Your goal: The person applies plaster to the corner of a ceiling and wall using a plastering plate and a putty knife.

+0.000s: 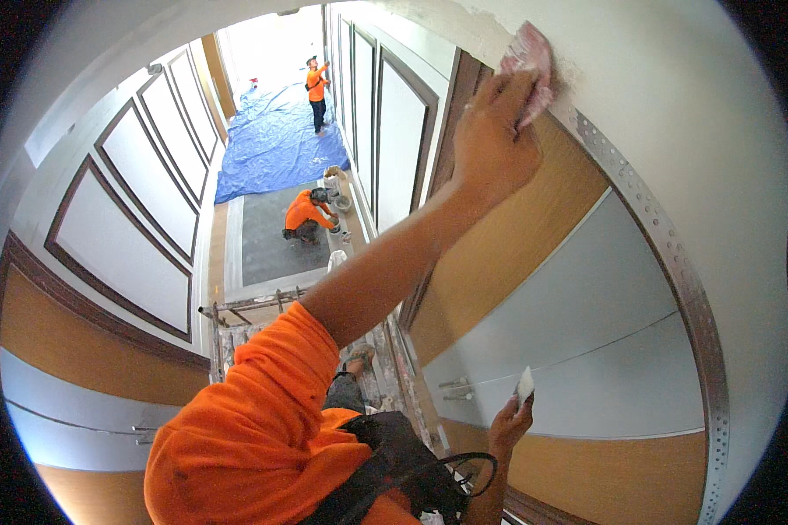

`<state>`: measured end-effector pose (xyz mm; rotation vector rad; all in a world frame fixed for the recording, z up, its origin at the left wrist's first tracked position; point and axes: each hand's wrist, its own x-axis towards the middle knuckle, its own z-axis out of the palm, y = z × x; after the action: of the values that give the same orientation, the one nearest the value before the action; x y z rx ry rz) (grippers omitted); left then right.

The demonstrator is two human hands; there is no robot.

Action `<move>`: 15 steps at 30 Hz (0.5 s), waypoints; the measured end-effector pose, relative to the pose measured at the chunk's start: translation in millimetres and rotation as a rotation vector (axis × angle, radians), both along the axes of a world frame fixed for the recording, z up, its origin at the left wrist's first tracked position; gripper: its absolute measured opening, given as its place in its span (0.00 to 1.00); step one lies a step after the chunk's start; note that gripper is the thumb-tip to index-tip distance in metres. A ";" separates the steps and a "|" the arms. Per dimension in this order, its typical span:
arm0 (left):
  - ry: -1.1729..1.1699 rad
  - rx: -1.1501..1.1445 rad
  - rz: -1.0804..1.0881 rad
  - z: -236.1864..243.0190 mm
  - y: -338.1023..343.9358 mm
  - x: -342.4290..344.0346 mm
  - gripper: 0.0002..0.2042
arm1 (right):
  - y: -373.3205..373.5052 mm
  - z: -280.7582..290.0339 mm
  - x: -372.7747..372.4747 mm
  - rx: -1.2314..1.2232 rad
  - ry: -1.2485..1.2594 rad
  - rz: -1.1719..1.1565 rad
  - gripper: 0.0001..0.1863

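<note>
My left hand (499,144) reaches up across my body, its fingers closed around a flat pinkish putty spreader (527,66) smeared with white. The spreader lies against the pale plaster wall (718,175), at the upper end of a perforated metal corner strip (643,201) that curves down the arch edge. Lower down, my right hand (510,425) pinches a small flat piece with a white tip (524,385), pointing upward in front of a grey door panel. What the piece is cannot be told; the fingers cover its lower part.
Below me is a scaffold (245,308) with a plank deck. On the floor, a person in orange (305,214) crouches beside buckets (337,197); another person (316,87) stands on a blue tarp (271,144). Framed wall panels (127,254) line both sides. Door handles (457,389) project nearby.
</note>
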<state>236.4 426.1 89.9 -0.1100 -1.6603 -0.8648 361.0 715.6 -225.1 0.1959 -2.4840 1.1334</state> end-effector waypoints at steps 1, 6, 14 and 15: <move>0.026 -0.022 0.014 -3.2 6.9 3.5 0.25 | 0.8 -0.8 0.8 0.006 0.011 -0.004 0.18; 0.092 -0.084 -0.029 -14.1 44.2 22.7 0.25 | 5.1 -6.2 2.8 -0.031 -0.008 -0.031 0.18; 0.041 0.053 -0.461 -43.5 29.4 76.7 0.20 | -7.9 26.4 -2.1 -0.090 -0.027 -0.090 0.19; -0.062 0.007 -0.440 -56.4 5.5 89.4 0.19 | -14.7 51.0 -0.9 -0.161 -0.091 -0.072 0.20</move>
<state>325.8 431.6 33.5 -0.4611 -1.7184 -1.2128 360.0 701.0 -174.1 0.0087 -2.4408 1.3319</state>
